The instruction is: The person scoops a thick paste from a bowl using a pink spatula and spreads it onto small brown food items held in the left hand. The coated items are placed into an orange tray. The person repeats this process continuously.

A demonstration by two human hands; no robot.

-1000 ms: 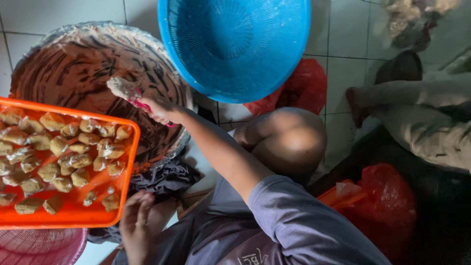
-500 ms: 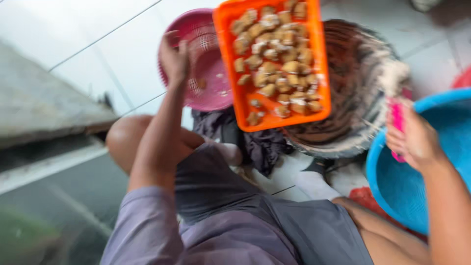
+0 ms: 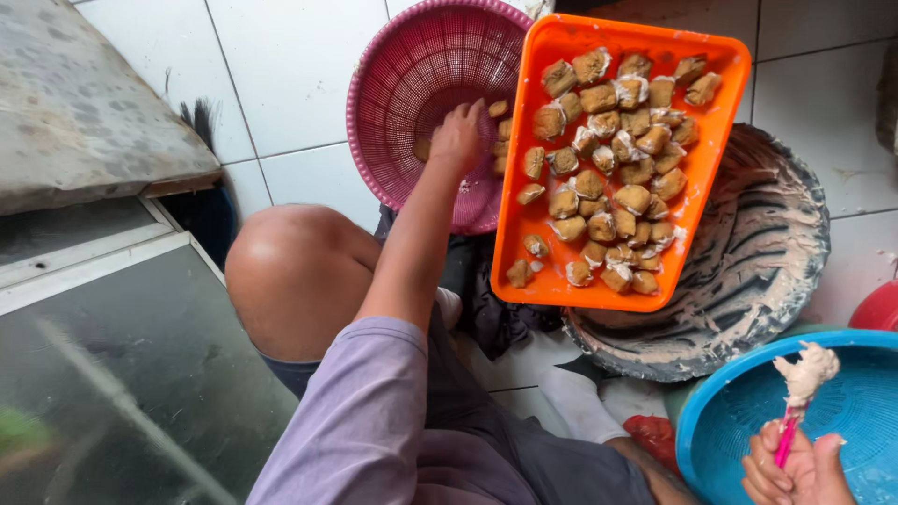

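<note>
My left hand [image 3: 457, 137] reaches into a pink plastic basket [image 3: 412, 84] that holds a few brown fried pieces; its fingers curl over them, and whether it grips one is hidden. My right hand [image 3: 797, 469] sits at the bottom right, shut on a pink-handled spoon [image 3: 793, 411] loaded with pale paste, above a blue basket [image 3: 720, 411]. An orange tray [image 3: 702, 84] with several brown filled pieces lies between the two hands.
A round metal pan [image 3: 776, 271] smeared with pale batter sits under the tray's right side. White floor tiles [image 3: 281, 84] lie beyond. My bare knee [image 3: 290, 271] is at centre, a dark cloth [image 3: 496, 309] beside it, a glass-topped cabinet [image 3: 122, 355] at left.
The view has swung left across the scene. My left hand has gone from the pink basket's rim down into it. My right hand with the spoon stays over the blue basket.
</note>
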